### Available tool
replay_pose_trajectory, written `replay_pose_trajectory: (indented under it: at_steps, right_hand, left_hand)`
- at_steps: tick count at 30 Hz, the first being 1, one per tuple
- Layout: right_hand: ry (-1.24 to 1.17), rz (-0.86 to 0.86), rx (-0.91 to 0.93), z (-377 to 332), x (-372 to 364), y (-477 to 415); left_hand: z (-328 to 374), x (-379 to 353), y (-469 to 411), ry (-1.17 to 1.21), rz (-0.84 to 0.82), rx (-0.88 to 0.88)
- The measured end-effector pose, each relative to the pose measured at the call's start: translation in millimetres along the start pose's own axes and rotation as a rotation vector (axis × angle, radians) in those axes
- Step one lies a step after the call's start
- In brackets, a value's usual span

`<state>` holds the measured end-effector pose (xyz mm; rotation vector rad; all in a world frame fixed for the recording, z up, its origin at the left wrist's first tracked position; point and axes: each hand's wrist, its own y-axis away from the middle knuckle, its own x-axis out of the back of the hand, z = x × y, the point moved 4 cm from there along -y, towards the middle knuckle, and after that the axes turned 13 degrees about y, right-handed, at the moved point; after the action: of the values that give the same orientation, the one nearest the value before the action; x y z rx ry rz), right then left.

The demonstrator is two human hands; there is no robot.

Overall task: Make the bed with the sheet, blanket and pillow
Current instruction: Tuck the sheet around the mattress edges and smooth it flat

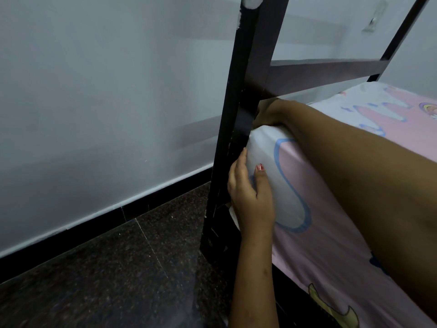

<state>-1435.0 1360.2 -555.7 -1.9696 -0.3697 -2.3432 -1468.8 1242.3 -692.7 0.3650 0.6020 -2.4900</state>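
Observation:
A pink and pale blue printed sheet (pixel 314 209) covers the mattress at the right, wrapped over its near corner. My left hand (pixel 248 192) lies against that corner beside the dark bedpost, thumb on the sheet's side, fingers reaching round behind the corner fabric. My right arm stretches across the mattress top. My right hand (pixel 269 112) goes down behind the corner between the mattress and the post, its fingers hidden. No blanket or pillow is in view.
A dark metal bedpost (pixel 238 129) with a crossbar (pixel 326 72) stands at the bed's end. A pale wall (pixel 106 91) with a black skirting runs close behind. Dark speckled floor tiles (pixel 106 275) fill the lower left.

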Motion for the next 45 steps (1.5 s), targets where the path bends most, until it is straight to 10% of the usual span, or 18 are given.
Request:
replay_pose_trajectory:
  at_steps: [12, 20, 23, 28, 36, 45]
  right_hand:
    - [-0.666, 0.24, 0.047, 30, -10, 30]
    - [-0.13, 0.38, -0.368, 35, -36, 75]
    - [-0.179, 0.294, -0.151, 26, -35, 75]
    - [-0.943, 0.219, 0.152, 59, -15, 120]
    - [-0.248, 0.071, -0.539, 203, -92, 177]
    - [-0.096, 0.175, -0.074, 86, -68, 202]
  left_hand:
    - [-7, 3, -1, -0.113, -0.05, 0.063]
    - [9, 7, -10, -0.122, -0.033, 0.104]
    - [24, 12, -12, -0.065, 0.007, 0.072]
    - [92, -14, 8, -0.096, -0.105, -0.161]
    - [106, -104, 39, -0.629, -0.687, -0.398]
    - [83, -63, 22, -0.845, -0.609, -0.388]
